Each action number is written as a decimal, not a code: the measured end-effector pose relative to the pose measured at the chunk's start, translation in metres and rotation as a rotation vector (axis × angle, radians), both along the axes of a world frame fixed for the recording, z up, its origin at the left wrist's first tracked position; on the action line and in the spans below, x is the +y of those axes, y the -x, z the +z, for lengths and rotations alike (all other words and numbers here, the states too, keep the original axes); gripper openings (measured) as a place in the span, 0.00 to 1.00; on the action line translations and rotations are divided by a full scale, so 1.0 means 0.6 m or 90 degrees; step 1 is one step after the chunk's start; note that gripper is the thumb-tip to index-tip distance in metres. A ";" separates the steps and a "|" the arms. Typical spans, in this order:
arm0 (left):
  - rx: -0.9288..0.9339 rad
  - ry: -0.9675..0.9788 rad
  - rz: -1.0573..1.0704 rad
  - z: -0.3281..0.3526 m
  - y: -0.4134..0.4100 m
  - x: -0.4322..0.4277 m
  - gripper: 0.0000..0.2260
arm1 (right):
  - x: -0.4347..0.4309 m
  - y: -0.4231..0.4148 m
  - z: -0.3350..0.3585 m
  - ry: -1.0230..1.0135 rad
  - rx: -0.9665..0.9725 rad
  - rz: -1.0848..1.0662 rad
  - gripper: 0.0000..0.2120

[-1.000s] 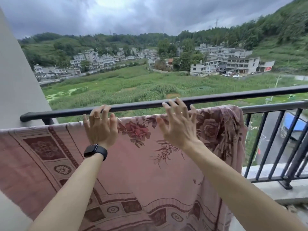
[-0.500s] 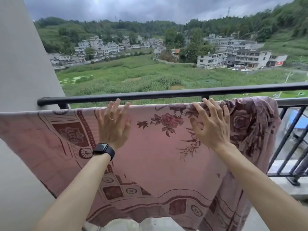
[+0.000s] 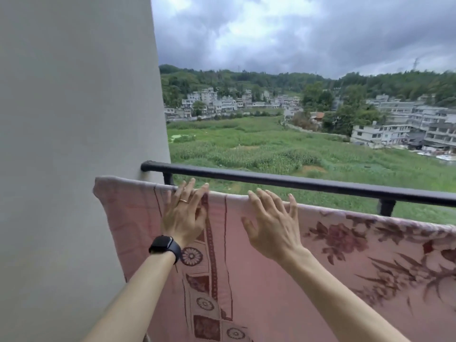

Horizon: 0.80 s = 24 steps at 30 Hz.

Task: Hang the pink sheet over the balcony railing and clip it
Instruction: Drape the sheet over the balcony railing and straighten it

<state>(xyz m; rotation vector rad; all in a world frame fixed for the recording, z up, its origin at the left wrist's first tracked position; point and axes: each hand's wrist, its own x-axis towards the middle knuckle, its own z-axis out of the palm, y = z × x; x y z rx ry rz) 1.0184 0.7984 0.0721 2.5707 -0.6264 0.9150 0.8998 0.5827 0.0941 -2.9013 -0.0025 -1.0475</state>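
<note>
Pink floral sheet [image 3: 283, 280] is draped over a lower bar, just below the black top rail [image 3: 296, 181], its left end by the grey wall [image 3: 74, 144]. Left hand [image 3: 183, 215] and right hand [image 3: 274, 228] are laid flat on its top edge, fingers [image 3: 261, 197] spread, nothing gripped. Black smartwatch [image 3: 164, 246] is worn on the left wrist.

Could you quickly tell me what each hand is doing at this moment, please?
Left hand: open, fingers spread flat on the pink sheet at its top edge.
Right hand: open, fingers spread, fingertips at the sheet's top edge, gripping nothing.
</note>
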 end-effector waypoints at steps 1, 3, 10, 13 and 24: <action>0.009 0.034 0.023 0.000 -0.007 0.022 0.25 | 0.023 -0.017 0.005 0.005 0.000 0.014 0.30; 0.024 0.115 0.071 -0.001 -0.024 0.074 0.24 | 0.072 -0.051 0.013 0.010 0.007 0.042 0.29; 0.280 0.693 0.208 -0.013 -0.153 0.268 0.26 | 0.229 -0.173 0.029 0.038 0.018 0.079 0.25; 0.392 0.721 0.191 -0.022 -0.213 0.327 0.22 | 0.269 -0.212 0.036 0.026 0.007 0.089 0.18; 0.145 0.793 0.271 -0.025 -0.277 0.444 0.08 | 0.309 -0.234 0.046 0.020 -0.072 0.174 0.10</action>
